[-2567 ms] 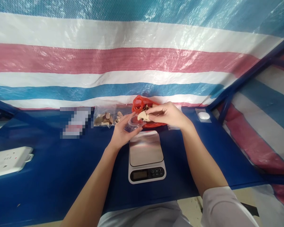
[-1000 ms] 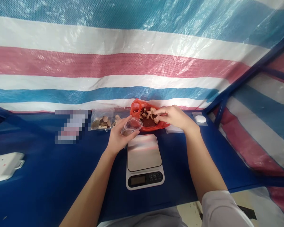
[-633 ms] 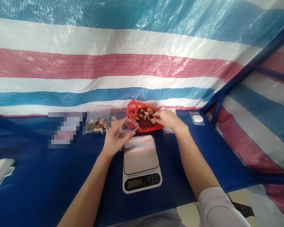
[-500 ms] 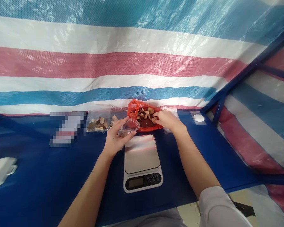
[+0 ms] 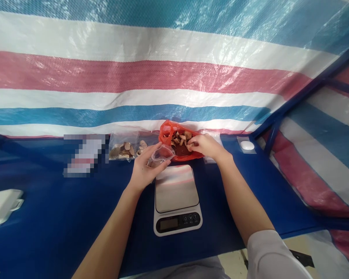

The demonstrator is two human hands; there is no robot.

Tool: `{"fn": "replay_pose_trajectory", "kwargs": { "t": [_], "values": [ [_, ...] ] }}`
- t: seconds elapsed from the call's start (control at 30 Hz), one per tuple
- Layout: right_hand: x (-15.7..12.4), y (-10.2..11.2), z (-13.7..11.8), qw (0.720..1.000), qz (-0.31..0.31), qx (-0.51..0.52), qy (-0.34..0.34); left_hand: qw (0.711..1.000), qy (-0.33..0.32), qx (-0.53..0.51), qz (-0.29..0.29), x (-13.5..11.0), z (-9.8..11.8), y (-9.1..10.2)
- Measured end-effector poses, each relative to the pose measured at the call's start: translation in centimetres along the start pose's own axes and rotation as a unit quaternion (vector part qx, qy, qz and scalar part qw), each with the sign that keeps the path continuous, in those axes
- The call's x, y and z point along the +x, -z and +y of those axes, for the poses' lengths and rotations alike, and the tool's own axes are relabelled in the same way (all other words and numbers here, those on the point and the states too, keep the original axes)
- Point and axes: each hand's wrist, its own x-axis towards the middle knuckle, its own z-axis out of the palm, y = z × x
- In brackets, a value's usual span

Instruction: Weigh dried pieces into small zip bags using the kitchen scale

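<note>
My left hand [image 5: 145, 166] grips a small clear plastic tub [image 5: 163, 154] by its edge, just in front of the bags and above the back of the scale. My right hand [image 5: 206, 147] reaches into a red plastic bag [image 5: 166, 133], its fingertips among dried mushroom slices [image 5: 180, 140]. Whether those fingers hold a slice is hidden by the hand. A clear bag of similar slices [image 5: 122, 150] lies left of the red bag. Below both hands sits a digital kitchen scale [image 5: 177, 197] with a steel plate, touched by neither hand.
The blue table [image 5: 46, 217] holds a white power strip [image 5: 2, 206] at the left edge, a pixelated blurred item [image 5: 84, 155] left of the bags, and a small white object in a clear packet [image 5: 247, 145] at the right. Striped tarpaulin [image 5: 133, 77] stands behind.
My right hand has moved from above the tub, where it held a pale piece, down into the red bag. The left hand keeps the tub. The view has shifted slightly.
</note>
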Motion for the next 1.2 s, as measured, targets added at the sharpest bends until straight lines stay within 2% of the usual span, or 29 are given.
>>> {"fn": "replay_pose_trajectory", "kwargs": {
  "t": [0.13,0.3,0.43,0.57,0.67,0.77,0.97,1.2],
  "values": [
    [0.0,-0.2,-0.2,0.998,-0.002,0.054,0.027,1.0,-0.008,0.004,-0.001,0.0,0.0,0.0],
    [0.4,-1.0,-0.2,0.999,0.0,0.03,0.029,1.0,-0.017,0.004,0.0,0.1,-0.1,0.0],
    [0.4,-1.0,-0.1,0.999,0.001,0.049,0.023,1.0,-0.021,0.0,-0.001,0.1,-0.1,0.0],
    [0.0,-0.5,-0.4,0.988,0.018,0.144,0.056,1.0,-0.013,-0.002,-0.001,0.0,-0.1,0.0],
    [-0.5,0.1,-1.1,0.965,0.033,0.243,0.092,1.0,-0.015,-0.001,-0.003,0.0,0.0,-0.1],
    [-1.0,0.8,-2.2,0.948,0.052,0.293,0.109,1.0,-0.022,-0.004,-0.007,-0.1,0.1,-0.1],
    [-1.8,1.6,-5.3,0.948,0.063,0.269,0.155,0.999,-0.043,0.008,-0.012,-0.1,0.4,-0.3],
    [-1.7,0.5,-7.5,0.97,0.048,0.16,0.178,0.998,-0.061,0.016,-0.03,0.1,0.8,-0.2]
  ]
}}
